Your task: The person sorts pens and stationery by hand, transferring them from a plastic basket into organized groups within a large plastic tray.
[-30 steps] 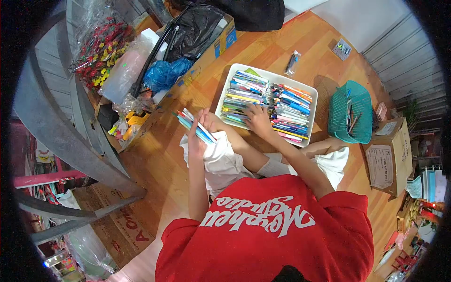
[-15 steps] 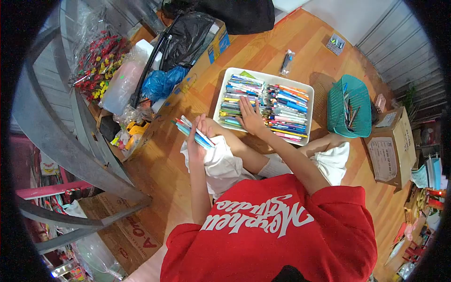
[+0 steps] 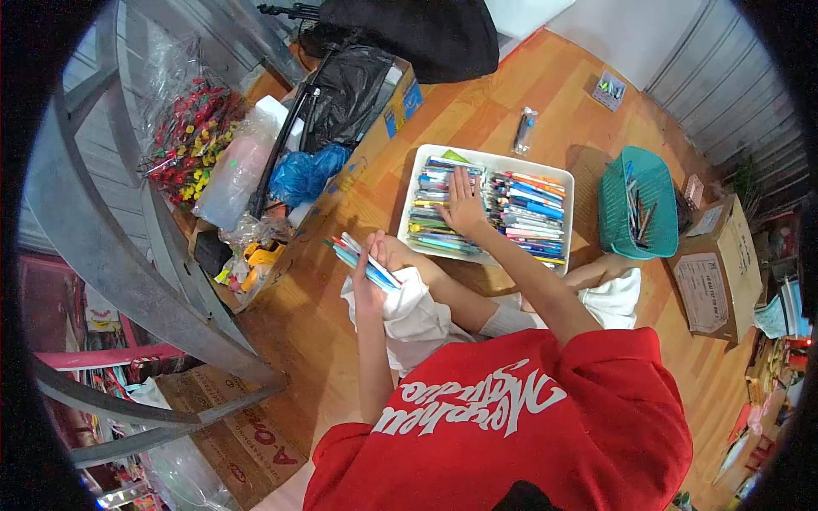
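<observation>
Left grip (image 3: 366, 277) clasps pens (image 3: 346, 249); right grip (image 3: 465, 210) extends palm-down.

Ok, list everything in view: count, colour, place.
Tray: one, white, centre floor
Tray pens: many, mixed colours, inside
Held pens: several, mostly blue-white, left of tray
Packet: one, clear, beyond tray
Basket: one, teal, right of tray
Small container: one, greyish, beyond basket
Right carton: one, brown, beside basket
Open carton: one, brown, upper left
Flowers: one bunch, red-yellow, upper left
Crumpled bag: one, blue, in open carton
Dark bundle: one, black, top
Metal frame: one, grey, left
Clutter: many, mixed colours, edges
Shirt: one, red, worn
Left hand: one, holding pens
Right hand: one, over tray pens
</observation>
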`<control>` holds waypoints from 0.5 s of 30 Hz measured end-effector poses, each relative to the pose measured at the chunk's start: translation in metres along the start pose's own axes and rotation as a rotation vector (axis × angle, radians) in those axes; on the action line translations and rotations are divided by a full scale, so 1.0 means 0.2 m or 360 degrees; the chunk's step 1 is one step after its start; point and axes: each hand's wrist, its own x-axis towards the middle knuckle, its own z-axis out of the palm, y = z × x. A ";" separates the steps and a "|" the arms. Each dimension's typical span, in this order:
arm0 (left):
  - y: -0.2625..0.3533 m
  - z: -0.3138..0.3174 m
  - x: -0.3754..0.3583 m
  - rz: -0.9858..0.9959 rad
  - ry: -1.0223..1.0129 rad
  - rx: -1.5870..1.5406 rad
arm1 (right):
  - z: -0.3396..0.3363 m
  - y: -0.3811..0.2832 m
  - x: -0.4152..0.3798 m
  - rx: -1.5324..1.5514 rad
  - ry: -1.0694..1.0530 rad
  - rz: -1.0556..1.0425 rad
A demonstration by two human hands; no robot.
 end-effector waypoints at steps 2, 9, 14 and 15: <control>0.01 0.01 0.00 -0.0044 -0.0008 -0.0047 | -0.01 0.00 0.04 0.0025 0.0111 0.0005; 0.01 -0.02 0.00 -0.0081 -0.0109 -0.0212 | 0.08 0.03 0.08 0.0193 0.0070 0.0078; 0.00 -0.04 0.00 -0.0091 -0.0150 -0.0251 | -0.20 -0.01 -0.05 0.0203 0.0096 -0.0164; 0.00 -0.03 0.00 -0.0086 -0.0157 -0.0234 | -0.19 -0.01 -0.08 0.0067 0.0005 -0.0252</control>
